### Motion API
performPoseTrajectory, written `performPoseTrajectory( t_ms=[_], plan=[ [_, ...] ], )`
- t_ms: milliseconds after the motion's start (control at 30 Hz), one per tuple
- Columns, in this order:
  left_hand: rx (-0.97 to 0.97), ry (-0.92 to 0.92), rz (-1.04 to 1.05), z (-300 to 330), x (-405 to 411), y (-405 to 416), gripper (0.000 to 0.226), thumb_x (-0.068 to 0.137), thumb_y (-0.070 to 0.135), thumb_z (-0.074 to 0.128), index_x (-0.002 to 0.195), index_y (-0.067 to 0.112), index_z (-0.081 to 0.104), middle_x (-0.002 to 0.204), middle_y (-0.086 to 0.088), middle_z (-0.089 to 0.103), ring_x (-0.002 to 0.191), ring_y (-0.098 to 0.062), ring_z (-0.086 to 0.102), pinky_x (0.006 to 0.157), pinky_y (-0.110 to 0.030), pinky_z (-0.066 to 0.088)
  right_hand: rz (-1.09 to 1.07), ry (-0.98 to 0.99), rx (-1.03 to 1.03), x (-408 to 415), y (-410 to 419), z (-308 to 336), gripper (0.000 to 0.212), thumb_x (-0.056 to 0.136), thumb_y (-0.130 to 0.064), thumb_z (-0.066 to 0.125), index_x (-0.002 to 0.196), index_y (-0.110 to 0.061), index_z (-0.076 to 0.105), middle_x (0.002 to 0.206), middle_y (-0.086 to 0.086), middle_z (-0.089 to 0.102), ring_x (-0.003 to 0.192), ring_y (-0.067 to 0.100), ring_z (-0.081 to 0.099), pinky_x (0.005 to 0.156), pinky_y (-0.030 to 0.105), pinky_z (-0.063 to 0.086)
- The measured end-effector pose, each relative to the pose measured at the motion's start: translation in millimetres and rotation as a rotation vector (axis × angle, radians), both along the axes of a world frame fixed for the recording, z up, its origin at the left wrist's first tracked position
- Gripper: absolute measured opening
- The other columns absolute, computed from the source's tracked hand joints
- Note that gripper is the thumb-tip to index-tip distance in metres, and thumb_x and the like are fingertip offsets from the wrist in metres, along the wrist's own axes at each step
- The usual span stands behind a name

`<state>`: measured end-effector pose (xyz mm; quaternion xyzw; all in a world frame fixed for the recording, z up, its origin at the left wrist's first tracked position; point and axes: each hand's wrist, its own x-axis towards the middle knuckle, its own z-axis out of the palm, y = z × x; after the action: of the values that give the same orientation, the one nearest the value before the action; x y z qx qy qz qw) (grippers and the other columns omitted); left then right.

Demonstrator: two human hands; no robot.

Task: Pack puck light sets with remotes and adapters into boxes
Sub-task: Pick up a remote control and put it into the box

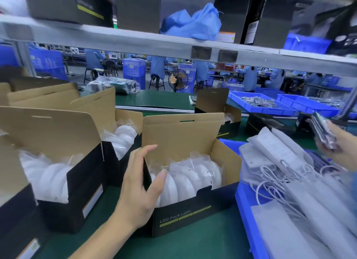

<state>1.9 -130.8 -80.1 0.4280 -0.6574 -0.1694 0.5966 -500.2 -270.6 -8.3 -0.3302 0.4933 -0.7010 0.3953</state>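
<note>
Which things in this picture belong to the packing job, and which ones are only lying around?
Part of the job:
- open box, held by left hand
- bagged puck lights in it
- stack of dark flat packs, gripped by right hand
- wrapped adapters with white cords in blue bin

Just lying about:
- blue cloth on shelf
- floor fan

We see an open black box (190,210) on the green table, white bagged puck lights (188,179) standing on edge inside. Wrapped white adapters (280,162) lie heaped in the blue bin (245,216) beside it.

The green bench (202,245) carries open black boxes (185,212) across the frame's left and centre, and a blue bin (249,216) of wrapped adapters at lower right.
</note>
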Motion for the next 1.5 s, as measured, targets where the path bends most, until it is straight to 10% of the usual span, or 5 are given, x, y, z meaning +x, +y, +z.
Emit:
performPoseTrajectory(
  t_ms=[367, 500, 633, 1033, 1500],
  plan=[
    [-0.001, 0.000, -0.018, -0.1, 1.7, 0.4, 0.051, 0.082, 0.051, 0.049, 0.130, 0.034, 0.047, 0.130, 0.012, 0.050, 0.130, -0.005, 0.044, 0.099, -0.006, 0.030, 0.816, 0.538, -0.293, 168.7, 102.7, 104.5, 0.040, 0.075, -0.005, 0.068, 0.110, -0.025, 0.070, 0.094, 0.003, 0.074, 0.075, 0.016, 0.072, 0.058, 0.025, 0.056],
    [0.009, 0.143, -0.155, -2.8, 2.1, 1.3, 0.057, 0.086, 0.048, 0.045, 0.141, 0.033, 0.043, 0.142, 0.017, 0.046, 0.139, -0.006, 0.037, 0.106, -0.013, 0.028, 0.785, 1.231, -0.466, 272.0, 113.1, 97.5, 0.028, 0.082, -0.021, 0.074, 0.110, -0.025, 0.069, 0.102, -0.008, 0.071, 0.094, 0.001, 0.064, 0.082, 0.015, 0.049],
    [0.021, 0.276, -0.275, -4.7, 7.5, -0.3, 0.062, 0.087, 0.043, 0.046, 0.147, 0.028, 0.038, 0.149, 0.006, 0.045, 0.141, -0.017, 0.039, 0.110, -0.042, 0.033, 0.728, 1.700, -0.753, 340.4, 98.1, 53.8, 0.030, 0.090, -0.012, 0.066, 0.120, -0.012, 0.066, 0.118, 0.003, 0.062, 0.105, 0.020, 0.060, 0.088, 0.040, 0.048],
    [0.055, 0.253, -0.286, -6.5, 11.0, -3.3, 0.064, 0.087, 0.040, 0.048, 0.149, 0.037, 0.033, 0.147, 0.037, 0.037, 0.140, 0.014, 0.025, 0.102, -0.001, 0.026, 0.751, 1.883, -0.465, 367.6, 95.7, -3.7, 0.023, 0.089, -0.013, 0.055, 0.107, -0.022, 0.065, 0.099, -0.001, 0.070, 0.092, 0.026, 0.060, 0.077, 0.040, 0.050],
    [0.048, 0.166, -0.211, -1.2, 10.9, 0.3, 0.068, 0.085, 0.051, 0.043, 0.150, 0.033, 0.029, 0.148, 0.040, 0.030, 0.144, 0.010, 0.019, 0.106, -0.002, 0.020, 0.628, 1.626, -0.694, 343.9, 98.1, -2.5, 0.024, 0.086, -0.013, 0.070, 0.110, -0.008, 0.070, 0.093, 0.003, 0.067, 0.081, 0.018, 0.060, 0.073, 0.022, 0.044]
  ],
)
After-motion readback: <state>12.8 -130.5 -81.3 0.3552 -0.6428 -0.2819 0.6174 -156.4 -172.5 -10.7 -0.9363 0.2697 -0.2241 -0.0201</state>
